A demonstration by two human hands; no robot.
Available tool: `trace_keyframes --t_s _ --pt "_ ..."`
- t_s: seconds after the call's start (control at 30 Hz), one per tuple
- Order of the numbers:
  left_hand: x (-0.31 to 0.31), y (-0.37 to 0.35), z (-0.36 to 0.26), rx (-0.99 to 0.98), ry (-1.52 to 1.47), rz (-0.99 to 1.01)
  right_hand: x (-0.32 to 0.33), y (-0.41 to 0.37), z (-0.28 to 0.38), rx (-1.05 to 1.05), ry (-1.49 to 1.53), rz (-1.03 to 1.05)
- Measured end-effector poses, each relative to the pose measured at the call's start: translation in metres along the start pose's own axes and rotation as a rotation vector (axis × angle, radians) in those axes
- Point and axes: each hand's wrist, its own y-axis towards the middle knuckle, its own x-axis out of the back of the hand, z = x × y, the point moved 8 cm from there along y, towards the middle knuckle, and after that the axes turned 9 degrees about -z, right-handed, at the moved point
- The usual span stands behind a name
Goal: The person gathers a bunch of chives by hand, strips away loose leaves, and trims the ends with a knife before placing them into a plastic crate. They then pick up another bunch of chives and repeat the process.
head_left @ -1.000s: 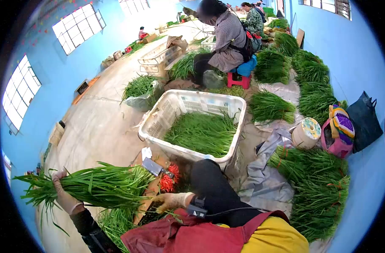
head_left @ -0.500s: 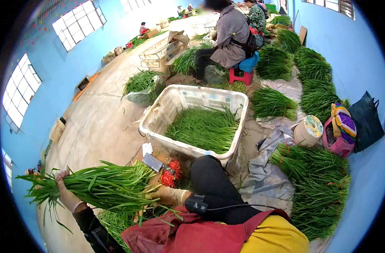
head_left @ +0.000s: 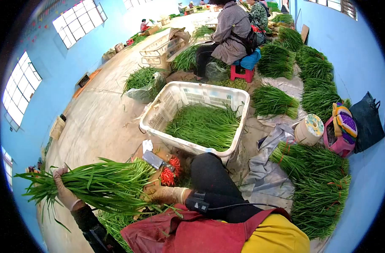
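Observation:
A thick bunch of garlic chives (head_left: pixel 110 183) lies sideways at the lower left, leaf tips to the left and pale stems to the right. My left hand (head_left: pixel 64 189), in a thin glove, is wrapped round its leafy end. Down at the stem end, my gloved right hand (head_left: pixel 165 195) has its fingers curled against the stems; its fingertips are partly hidden. Just beyond that hand are a pile of red ties (head_left: pixel 170 172) and a grey cleaver-like blade (head_left: pixel 152 159). More loose chives (head_left: pixel 116 225) lie beneath the bunch, beside my lap.
A white plastic crate (head_left: pixel 188 143) holding chives stands beyond my knee. Tied bundles (head_left: pixel 314 202) line the right wall, with a spool (head_left: pixel 309 129) and a pink bag (head_left: pixel 338 139). Ahead, a person in a checked top (head_left: pixel 232 31) sits on a red stool (head_left: pixel 242 75).
Both hands keep their places on the bunch, which has shifted only slightly. The stem end has lifted a little. The view has tilted very slightly.

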Motion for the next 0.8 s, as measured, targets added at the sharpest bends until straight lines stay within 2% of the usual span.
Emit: trace_keyframes --t_s 0.17,0.27,0.3,0.33,0.37,0.4,0.43,0.47,0.5,0.57,0.63,0.67,0.7,0.77,0.8 --pt "-0.002 -0.002 0.002 0.016 -0.057 -0.003 0.004 0.009 -0.007 0.052 -0.032 -0.004" --pt "-0.016 -0.017 -0.004 0.035 0.085 -0.038 0.009 0.013 -0.008 0.089 -0.172 -0.054" --pt "-0.016 -0.019 -0.007 0.045 0.189 -0.065 0.011 0.008 0.005 0.363 -0.404 -0.042" --pt "-0.008 -0.003 -0.004 -0.079 0.312 0.079 0.018 0.011 -0.003 0.369 -0.396 -0.055" --pt "-0.024 -0.022 -0.006 0.068 0.211 -0.046 0.026 0.01 -0.001 0.345 -0.367 -0.082" --pt "-0.015 -0.002 0.001 -0.01 0.235 0.038 0.03 0.009 -0.003 0.305 -0.318 -0.104" --pt "-0.034 -0.027 -0.008 0.072 0.176 -0.028 0.032 0.008 -0.004 0.26 -0.278 -0.12" --pt "-0.029 -0.02 -0.006 0.01 0.216 0.094 0.029 0.005 -0.004 0.216 -0.259 -0.141" --pt "-0.048 -0.047 -0.028 -0.085 0.405 0.028 0.022 -0.007 0.012 0.196 -0.41 -0.178" --pt "-0.045 -0.053 -0.036 -0.137 0.433 -0.028 0.01 -0.02 0.019 -0.034 -0.373 -0.235" --pt "-0.047 -0.058 -0.041 -0.078 0.194 -0.107 0.055 -0.005 -0.027 -0.113 -0.434 -0.283" --pt "-0.037 -0.041 -0.037 -0.122 0.131 -0.047 0.068 -0.006 -0.038 -0.163 -0.549 -0.299" --pt "-0.04 -0.045 -0.039 -0.094 0.076 -0.085 0.081 -0.008 -0.046 -0.212 -0.664 -0.319" --pt "-0.038 -0.045 -0.042 -0.125 -0.005 -0.093 0.1 -0.014 -0.069 -0.377 -0.902 -0.246" --pt "-0.037 -0.044 -0.043 -0.129 0.003 -0.096 0.1 -0.014 -0.073 -0.383 -1.093 -0.137"
